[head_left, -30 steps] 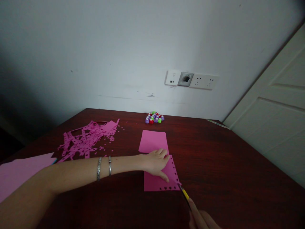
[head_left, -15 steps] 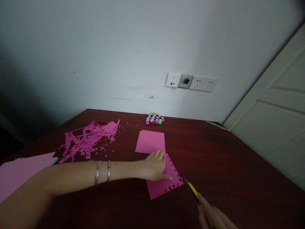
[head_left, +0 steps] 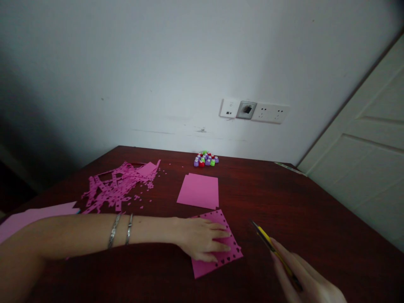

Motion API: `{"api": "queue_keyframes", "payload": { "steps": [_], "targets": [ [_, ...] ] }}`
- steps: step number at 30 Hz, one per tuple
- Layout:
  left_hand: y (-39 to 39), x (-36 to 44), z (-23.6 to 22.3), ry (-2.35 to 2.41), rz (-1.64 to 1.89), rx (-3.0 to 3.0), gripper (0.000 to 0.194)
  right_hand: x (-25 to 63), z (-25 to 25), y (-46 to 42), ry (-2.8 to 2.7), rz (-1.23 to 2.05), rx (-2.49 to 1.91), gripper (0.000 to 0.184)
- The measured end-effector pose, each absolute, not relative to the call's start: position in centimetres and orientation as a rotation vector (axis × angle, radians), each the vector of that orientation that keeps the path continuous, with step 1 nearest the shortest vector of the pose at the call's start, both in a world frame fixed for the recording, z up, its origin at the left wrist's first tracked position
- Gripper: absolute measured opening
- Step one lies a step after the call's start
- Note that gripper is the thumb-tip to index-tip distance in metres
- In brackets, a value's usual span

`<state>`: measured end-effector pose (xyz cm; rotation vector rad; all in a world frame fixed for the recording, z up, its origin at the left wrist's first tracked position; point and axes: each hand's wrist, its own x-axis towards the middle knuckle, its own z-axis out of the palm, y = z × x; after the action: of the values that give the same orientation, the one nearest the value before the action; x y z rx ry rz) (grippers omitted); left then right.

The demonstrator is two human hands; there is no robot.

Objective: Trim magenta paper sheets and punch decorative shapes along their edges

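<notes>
My left hand [head_left: 206, 239] lies flat with its fingers spread on a pink sheet of paper [head_left: 202, 267]. Small holes run along the edges of that sheet, some of them heart-shaped, and part of it is hidden beneath my palm. To the right, my right hand [head_left: 303, 273] grips a yellow and black utility knife [head_left: 268, 242], its tip pointing up and left, apart from the paper. Just beyond the punched sheet sits a small stack of plain pink paper squares [head_left: 199, 190].
A heap of pink paper strips and punched-out bits [head_left: 118, 187] lies at the left. Larger pink sheets [head_left: 38, 216] rest partly under my left forearm. Several small colourful eyed figures [head_left: 205, 159] stand near the wall, below the sockets [head_left: 268, 112]. A thin pale strip [head_left: 290, 168] lies at the back right edge.
My left hand has spread its fingers and shifted down onto the middle of the punched sheet. The knife in my right hand has moved right, away from the sheet's corner.
</notes>
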<state>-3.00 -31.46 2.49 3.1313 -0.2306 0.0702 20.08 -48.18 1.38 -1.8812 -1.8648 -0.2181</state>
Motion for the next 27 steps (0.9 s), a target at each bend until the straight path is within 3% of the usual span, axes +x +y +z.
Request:
{"api": "queue_keyframes", "payload": {
  "steps": [4,9,15,27],
  "targets": [
    [-33.3,-3.3,1.5,-0.097,0.098,3.202,0.045,19.0,2.2,-45.5,-1.785,-0.142,-1.758,0.038],
    [-35.5,-4.1,1.0,0.445,0.082,3.213,0.071,18.5,2.9,-42.3,-1.812,0.095,-1.673,0.035],
    [-34.5,-5.0,0.7,0.807,0.053,3.111,0.071,18.4,3.1,-40.5,-1.756,0.213,-1.656,0.040],
    [-30.7,-4.6,-0.3,0.596,0.081,3.078,0.070,16.2,2.8,-41.0,-1.910,0.313,-1.667,0.036]
  ]
}}
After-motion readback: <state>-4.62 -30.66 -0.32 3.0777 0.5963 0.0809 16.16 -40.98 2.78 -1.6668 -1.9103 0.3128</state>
